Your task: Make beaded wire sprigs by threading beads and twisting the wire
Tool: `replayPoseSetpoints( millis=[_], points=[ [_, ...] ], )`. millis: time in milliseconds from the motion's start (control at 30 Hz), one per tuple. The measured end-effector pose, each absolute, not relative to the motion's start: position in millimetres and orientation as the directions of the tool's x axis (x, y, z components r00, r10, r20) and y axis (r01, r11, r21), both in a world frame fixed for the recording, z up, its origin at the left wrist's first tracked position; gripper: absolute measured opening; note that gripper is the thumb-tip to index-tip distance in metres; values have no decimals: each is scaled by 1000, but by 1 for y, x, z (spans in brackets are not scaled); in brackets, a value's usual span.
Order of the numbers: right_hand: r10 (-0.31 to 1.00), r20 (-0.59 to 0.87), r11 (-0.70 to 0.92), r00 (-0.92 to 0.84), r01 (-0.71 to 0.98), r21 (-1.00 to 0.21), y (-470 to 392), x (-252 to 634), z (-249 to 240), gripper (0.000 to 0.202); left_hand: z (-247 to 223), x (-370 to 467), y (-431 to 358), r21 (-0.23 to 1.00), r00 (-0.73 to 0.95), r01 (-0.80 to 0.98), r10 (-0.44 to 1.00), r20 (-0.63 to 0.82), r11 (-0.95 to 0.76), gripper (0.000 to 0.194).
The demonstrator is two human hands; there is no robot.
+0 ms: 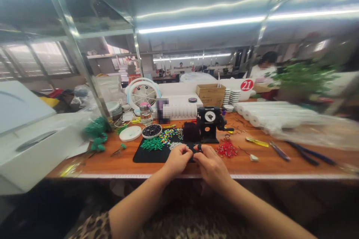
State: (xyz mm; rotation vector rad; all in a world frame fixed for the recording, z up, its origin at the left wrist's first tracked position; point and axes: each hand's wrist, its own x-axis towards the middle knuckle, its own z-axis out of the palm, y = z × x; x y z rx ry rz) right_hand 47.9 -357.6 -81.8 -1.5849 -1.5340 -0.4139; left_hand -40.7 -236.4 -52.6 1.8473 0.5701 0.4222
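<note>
My left hand (179,159) and my right hand (211,164) meet over the front edge of a black mat (146,155). Both are closed in pinches, fingertips almost touching; whatever lies between them is too small to make out. A black band wraps a finger of the right hand. Small silver pieces (175,144) lie just beyond the left hand, with green tube-like pieces (152,143) and multicoloured beads (167,135) beside them. Behind the hands sit a dark fuzzy bundle (191,132) and a black hand-cranked machine with a dial (211,119). Red pieces (226,149) are heaped right of the right hand.
A dish of black pieces (152,130) and a white lid (130,133) stand left. Rightward lie a yellow cutter (256,142), a slim tool (279,151) and dark-handled pliers (304,153). Behind are a fan (144,95), a cardboard box (210,95) and white rolls (260,114). Another person sits beyond.
</note>
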Motion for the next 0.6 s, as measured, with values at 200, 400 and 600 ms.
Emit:
replayPoseSetpoints(
  millis=[200, 400, 600],
  points=[
    [756, 581, 93, 302, 829, -552, -335, 75, -63, 20, -59, -51, -237, 617, 866, 56, 346, 361, -785, 17],
    [862, 399, 31, 313, 753, -657, -319, 98, -56, 21, -69, -50, -235, 32, 853, -119, -86, 515, -992, 21],
    [669, 612, 73, 421, 783, -618, -342, 79, -57, 15, -55, -44, -241, 889, 846, 105, 510, 156, -446, 9]
  ],
)
